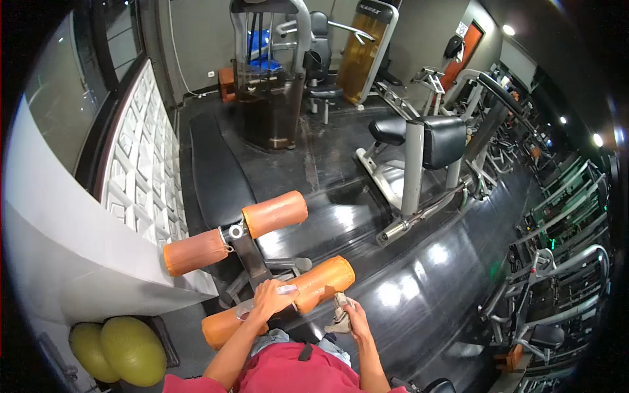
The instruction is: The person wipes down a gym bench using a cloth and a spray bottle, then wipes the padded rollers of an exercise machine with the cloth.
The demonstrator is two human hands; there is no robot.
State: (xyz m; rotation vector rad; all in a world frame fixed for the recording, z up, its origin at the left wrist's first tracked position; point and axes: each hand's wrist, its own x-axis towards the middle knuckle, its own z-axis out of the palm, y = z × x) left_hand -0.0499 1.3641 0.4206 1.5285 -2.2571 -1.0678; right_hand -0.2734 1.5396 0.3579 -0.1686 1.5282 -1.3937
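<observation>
My left hand [272,299] is closed around what looks like a clear spray bottle [244,308]; its white top [286,289] shows past my fingers, and my hand hides the rest. Just beyond it lies an orange padded roller [325,281] of an exercise bench. My right hand [358,320] grips a crumpled beige cloth [339,316], to the right of that roller and slightly nearer to me. Another orange roller [223,327] sits below my left forearm. Farther along the bench frame are two more rollers, one on the right [275,214] and one on the left [194,252].
The bench's long black pad [219,170] stretches away from me beside a white patterned wall [147,144]. Green exercise balls [133,352] rest at lower left. A machine with a black seat [444,141] stands ahead right, a weight machine [268,98] at the back, racks [550,275] at far right.
</observation>
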